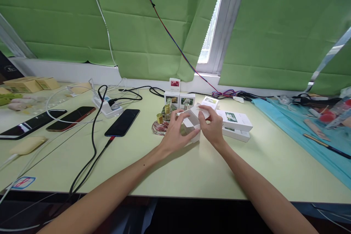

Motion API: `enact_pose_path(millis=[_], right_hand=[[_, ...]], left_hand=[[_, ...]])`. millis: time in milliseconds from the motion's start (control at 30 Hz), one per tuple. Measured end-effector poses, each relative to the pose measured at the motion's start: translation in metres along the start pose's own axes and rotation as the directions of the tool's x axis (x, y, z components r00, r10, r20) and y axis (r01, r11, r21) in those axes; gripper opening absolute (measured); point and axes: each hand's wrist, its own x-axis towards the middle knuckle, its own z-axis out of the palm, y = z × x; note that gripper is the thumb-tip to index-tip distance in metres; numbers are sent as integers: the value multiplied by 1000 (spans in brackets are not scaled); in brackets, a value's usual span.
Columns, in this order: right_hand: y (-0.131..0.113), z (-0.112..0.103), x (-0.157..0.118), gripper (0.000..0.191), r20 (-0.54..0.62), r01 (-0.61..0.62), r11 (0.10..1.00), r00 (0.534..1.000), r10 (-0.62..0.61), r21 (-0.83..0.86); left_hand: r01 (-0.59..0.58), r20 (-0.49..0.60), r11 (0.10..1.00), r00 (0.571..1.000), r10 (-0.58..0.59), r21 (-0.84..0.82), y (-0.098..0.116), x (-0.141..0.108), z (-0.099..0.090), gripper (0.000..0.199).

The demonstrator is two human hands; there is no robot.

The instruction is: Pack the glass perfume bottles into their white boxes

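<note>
Between my hands is a small white cardboard box [195, 136], tilted, with a flap raised at its top. My left hand [175, 131] grips its left side, thumb low across the front and fingers along the upper edge. My right hand [212, 124] pinches the raised white flap at the upper right. What is inside the box I cannot see. Just left of my left hand stand glass perfume bottles with gold caps [159, 118], partly hidden by it. White boxes with flower pictures [231, 117] lie stacked to the right of my right hand.
Small picture boxes [172, 97] stand behind the bottles. Left on the table are a black phone [122, 122], more phones, a white power strip [106, 106] and looping cables. A blue plastic sheet [296, 131] covers the right side, with a pen-like stick [326, 145] on it.
</note>
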Motion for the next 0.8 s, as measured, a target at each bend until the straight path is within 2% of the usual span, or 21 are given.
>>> enact_pose_path(millis=[300, 567, 800], right_hand=[[1, -1, 1, 19, -34, 44, 998, 998, -46, -53], [-3, -4, 2, 17, -28, 79, 996, 996, -80, -39], [-2, -9, 5, 16, 41, -5, 999, 999, 3, 49]], left_hand=[[-29, -19, 996, 999, 28, -79, -3, 1, 1, 61], [-83, -64, 982, 995, 73, -169, -5, 1, 1, 56], [-87, -85, 978, 994, 72, -189, -6, -1, -1, 54]])
